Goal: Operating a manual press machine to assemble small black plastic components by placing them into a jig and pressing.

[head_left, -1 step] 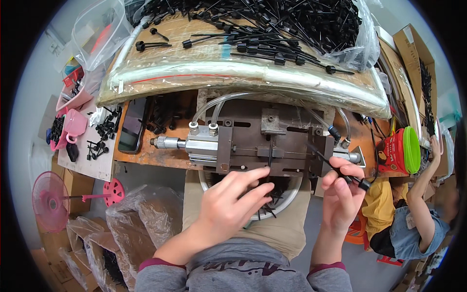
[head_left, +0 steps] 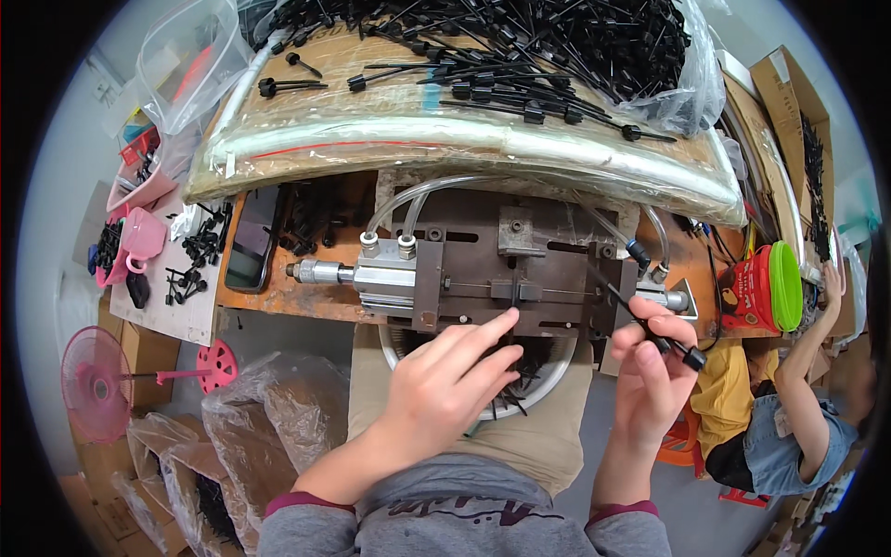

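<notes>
My left hand [head_left: 436,376] reaches over the near edge of a dark metal clamping fixture [head_left: 478,223], fingers stretched and apart. Its index fingertip is at the near end of a small black part [head_left: 516,291] that sits in the fixture's middle block. My right hand [head_left: 652,371] is raised at the fixture's right end, its fingers closed round black thin-stemmed plastic pieces with knobbed ends [head_left: 691,358]. How many it holds, I cannot tell. Below my left hand, a round white-rimmed container [head_left: 555,382] with black pieces rests on my lap, partly hidden.
Behind the fixture, a plastic-wrapped board [head_left: 371,102] bears a big heap of black stemmed pieces [head_left: 594,46]. Air cylinders [head_left: 387,283] with clear hoses flank the fixture. A phone [head_left: 251,243] lies left; a red tub [head_left: 750,290] stands right. Another person [head_left: 798,432] works at far right.
My left index finger has shifted slightly forward against the small black part's near end. My right hand and its pieces have dipped a little.
</notes>
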The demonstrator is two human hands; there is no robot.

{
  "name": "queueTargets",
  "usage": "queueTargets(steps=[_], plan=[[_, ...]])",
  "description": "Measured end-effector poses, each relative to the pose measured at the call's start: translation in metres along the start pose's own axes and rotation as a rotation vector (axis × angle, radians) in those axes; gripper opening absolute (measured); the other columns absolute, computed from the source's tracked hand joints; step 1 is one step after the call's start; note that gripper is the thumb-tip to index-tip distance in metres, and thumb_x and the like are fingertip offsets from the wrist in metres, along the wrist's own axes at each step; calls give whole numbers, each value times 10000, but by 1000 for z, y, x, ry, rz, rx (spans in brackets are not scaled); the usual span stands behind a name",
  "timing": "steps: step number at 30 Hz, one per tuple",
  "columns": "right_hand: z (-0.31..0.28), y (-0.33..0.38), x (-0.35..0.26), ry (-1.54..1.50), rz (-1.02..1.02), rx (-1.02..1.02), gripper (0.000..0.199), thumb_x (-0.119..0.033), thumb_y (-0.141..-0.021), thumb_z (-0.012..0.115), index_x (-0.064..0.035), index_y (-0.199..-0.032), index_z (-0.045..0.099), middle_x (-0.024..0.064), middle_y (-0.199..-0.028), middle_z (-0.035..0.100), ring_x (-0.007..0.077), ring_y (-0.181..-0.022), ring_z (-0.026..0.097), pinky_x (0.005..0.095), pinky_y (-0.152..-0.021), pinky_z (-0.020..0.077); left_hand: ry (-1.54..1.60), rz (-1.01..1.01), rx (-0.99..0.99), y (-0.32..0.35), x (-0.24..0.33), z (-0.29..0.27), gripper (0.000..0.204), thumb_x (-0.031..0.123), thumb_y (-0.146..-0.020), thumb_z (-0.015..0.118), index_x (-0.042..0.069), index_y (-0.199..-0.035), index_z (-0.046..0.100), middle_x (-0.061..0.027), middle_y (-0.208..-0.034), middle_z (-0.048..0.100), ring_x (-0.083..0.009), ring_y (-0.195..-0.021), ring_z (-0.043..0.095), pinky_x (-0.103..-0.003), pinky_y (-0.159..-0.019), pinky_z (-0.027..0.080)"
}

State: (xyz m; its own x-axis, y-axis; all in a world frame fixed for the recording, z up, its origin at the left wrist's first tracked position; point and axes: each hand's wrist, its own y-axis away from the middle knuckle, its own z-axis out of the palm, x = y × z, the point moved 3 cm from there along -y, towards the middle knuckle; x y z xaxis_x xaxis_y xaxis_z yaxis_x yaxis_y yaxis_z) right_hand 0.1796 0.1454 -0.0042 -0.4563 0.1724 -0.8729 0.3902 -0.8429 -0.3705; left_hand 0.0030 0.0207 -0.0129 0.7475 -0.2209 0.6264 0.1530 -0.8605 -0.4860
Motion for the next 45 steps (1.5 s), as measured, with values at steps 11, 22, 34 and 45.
queueTargets(steps=[11, 22, 34, 45], plan=[[19, 13, -4, 272, -118, -73, 304, -136, -1001, 516, 87, -1204, 548, 356, -1300, 519, 407, -1084, 650, 436, -892, 573, -311, 44, -21, -9, -8, 24, 237, 119, -720, 783, 51, -937, 713, -73, -1260, 664, -158, -647, 644, -272, -625, 513], [25, 24, 13, 447, -282, -231, 350, 109, -915, 547, 69, -1243, 433, 379, -1308, 509, 454, -1157, 603, 492, -987, 497, -115, 53, 76, -11, -1, 16, 330, 139, -709, 829, 35, -991, 693, -105, -1128, 704, -197, -752, 696, -279, -639, 547], [43, 22, 13, 578, -247, -402, 350, 85, -883, 556, 104, -1233, 554, 334, -1287, 563, 412, -1158, 622, 430, -1001, 492, 128, 47, 159, -6, 11, -5, 290, -36, -674, 787, 42, -943, 713, -78, -889, 673, -217, -771, 679, -296, -625, 553], [16, 28, 14, 554, -228, -344, 820, -611, -966, 428, 55, -1437, 343, 305, -1484, 345, 459, -1341, 424, 535, -1111, 343, -206, 56, -6, -1, -7, 21, 224, 16, -754, 718, -3, -976, 699, -157, -1291, 617, -220, -830, 681, -333, -735, 554]])
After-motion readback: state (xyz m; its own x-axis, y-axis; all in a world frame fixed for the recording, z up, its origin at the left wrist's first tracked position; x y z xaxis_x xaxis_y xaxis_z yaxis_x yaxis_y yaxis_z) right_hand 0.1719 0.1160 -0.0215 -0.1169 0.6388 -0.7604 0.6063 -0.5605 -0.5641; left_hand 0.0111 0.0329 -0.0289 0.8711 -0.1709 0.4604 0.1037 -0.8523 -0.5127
